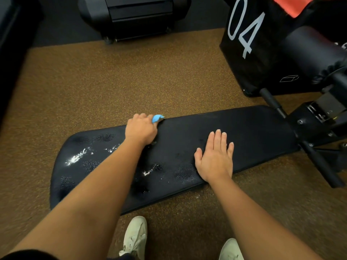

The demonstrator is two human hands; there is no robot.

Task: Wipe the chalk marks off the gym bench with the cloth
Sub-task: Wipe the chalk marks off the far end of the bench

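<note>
A black padded gym bench point(253, 132) runs from lower left to upper right across the brown floor. White chalk marks point(76, 157) streak its left end, and smaller chalk specks point(147, 172) lie near the front middle. My left hand point(140, 129) presses a balled blue cloth point(157, 118) against the bench's far edge; most of the cloth is hidden under the fingers. My right hand point(216, 156) lies flat and open on the pad, to the right of the chalk.
A black box marked "04" point(244, 34) stands at the back right beside the bench frame and a roller pad point(309, 51). A black wheeled cabinet point(139, 17) sits at the back. My white shoes point(136, 239) are just in front of the bench.
</note>
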